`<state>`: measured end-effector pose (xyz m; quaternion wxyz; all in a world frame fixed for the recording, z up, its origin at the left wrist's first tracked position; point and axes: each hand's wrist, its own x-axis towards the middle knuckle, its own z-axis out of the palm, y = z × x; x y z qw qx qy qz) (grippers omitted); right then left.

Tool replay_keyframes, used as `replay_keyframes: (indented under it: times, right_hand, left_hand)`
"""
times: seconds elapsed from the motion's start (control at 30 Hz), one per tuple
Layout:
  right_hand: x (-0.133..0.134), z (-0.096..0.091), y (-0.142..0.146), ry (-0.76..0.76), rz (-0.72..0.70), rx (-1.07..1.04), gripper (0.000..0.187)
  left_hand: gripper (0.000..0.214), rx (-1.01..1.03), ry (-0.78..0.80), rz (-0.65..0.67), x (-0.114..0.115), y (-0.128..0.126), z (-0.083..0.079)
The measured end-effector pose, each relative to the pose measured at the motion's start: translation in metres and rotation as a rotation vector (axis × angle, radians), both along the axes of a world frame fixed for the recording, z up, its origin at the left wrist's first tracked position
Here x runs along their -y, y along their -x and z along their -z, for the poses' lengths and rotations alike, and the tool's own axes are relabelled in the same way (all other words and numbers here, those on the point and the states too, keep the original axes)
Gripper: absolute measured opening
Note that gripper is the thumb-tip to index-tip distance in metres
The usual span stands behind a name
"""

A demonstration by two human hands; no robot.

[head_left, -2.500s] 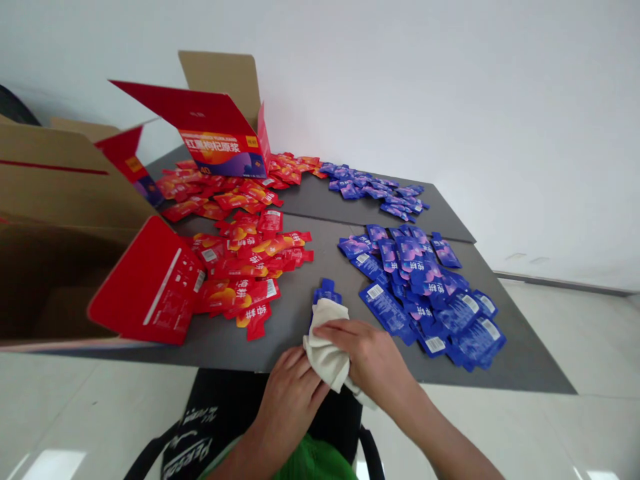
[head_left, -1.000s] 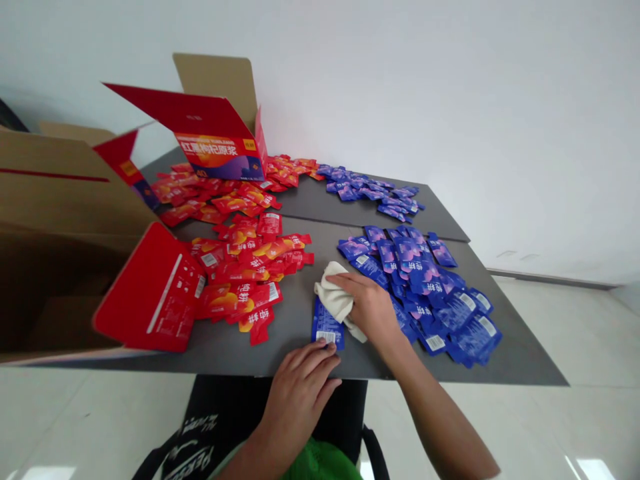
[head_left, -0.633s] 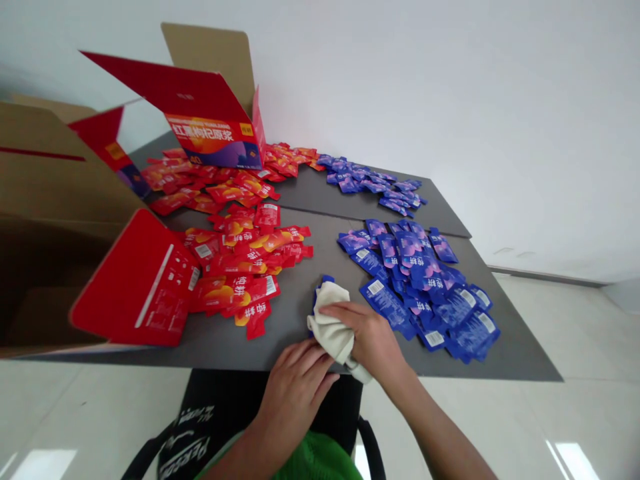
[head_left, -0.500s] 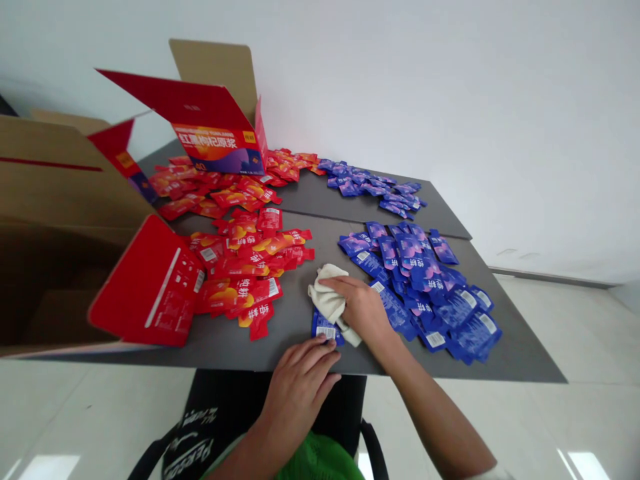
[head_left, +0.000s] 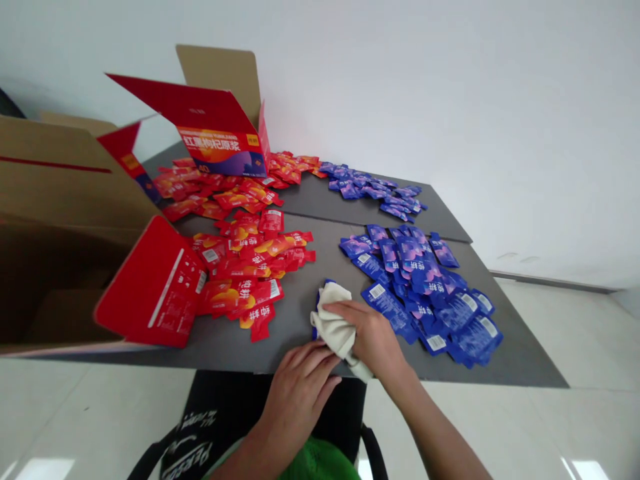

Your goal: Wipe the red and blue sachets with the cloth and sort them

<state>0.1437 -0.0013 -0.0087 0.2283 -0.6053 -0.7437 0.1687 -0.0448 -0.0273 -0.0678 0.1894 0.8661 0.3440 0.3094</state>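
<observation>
A white wall [head_left: 450, 100] fills the top of the head-camera view, behind a dark grey table [head_left: 300, 350]. At lower centre, a crumpled cream cloth [head_left: 337, 327] lies over a blue sachet [head_left: 319, 298], with only a corner of the sachet showing at the cloth's upper left. The right hand [head_left: 373, 337] rests on the cloth, fingers pressed together. The left hand [head_left: 297, 400] sits just below, at the table's near edge, fingers slightly spread and pinching nothing.

Loose red sachets [head_left: 245, 267] cover the centre left, and more blue sachets [head_left: 425, 293] lie to the right. An open cardboard carton [head_left: 60, 187] and a red printed box [head_left: 215, 143] stand at upper left.

A careless sweep of the cloth could push sachets together or over the near edge.

The red box reads 红枣枸杞原浆 and 40. The sachets' large characters are unclear.
</observation>
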Motion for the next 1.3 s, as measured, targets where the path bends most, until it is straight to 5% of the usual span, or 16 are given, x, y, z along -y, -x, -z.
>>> replay_keyframes:
  times: [0.1,0.2,0.37,0.47,0.6,0.73,0.93,1.07,1.3]
  right_hand:
    - [-0.04,-0.001,-0.006,-0.046,0.071,0.042,0.062]
    - [-0.049,-0.008,-0.011,-0.148,0.114,-0.006,0.055]
    - [0.016,-0.008,-0.029,-0.422,0.252,-0.268,0.042]
    - [0.063,0.005,-0.046,-0.424,0.341,-0.379,0.037]
    - [0.099,0.033,-0.064,-0.353,0.325,-0.47,0.033]
    - [0.108,0.056,-0.073,-0.289,0.237,-0.512,0.034]
    - [0.103,0.063,-0.082,-0.35,0.168,-0.532,0.033]
    - [0.103,0.062,-0.09,-0.33,0.119,-0.469,0.033]
    - [0.103,0.063,-0.093,-0.327,0.08,-0.46,0.032]
  left_hand:
    - [0.025,0.0,0.003,0.012,0.0,0.0,0.002]
    - [0.023,0.019,0.005,0.011,0.0,0.001,0.001]
    - [0.029,0.043,0.061,0.014,-0.012,0.0,-0.019]
    - [0.032,0.029,0.032,-0.101,-0.03,-0.01,-0.029]
    - [0.05,-0.081,-0.084,-0.327,-0.056,-0.029,-0.022]
    - [0.061,-0.249,-0.068,-0.451,-0.074,-0.045,-0.021]
    - [0.064,-0.36,0.201,-0.378,-0.09,-0.057,-0.045]
    - [0.067,-0.326,0.267,-0.343,-0.103,-0.059,-0.045]
    - [0.014,-0.174,0.336,-0.247,-0.119,-0.051,-0.039]
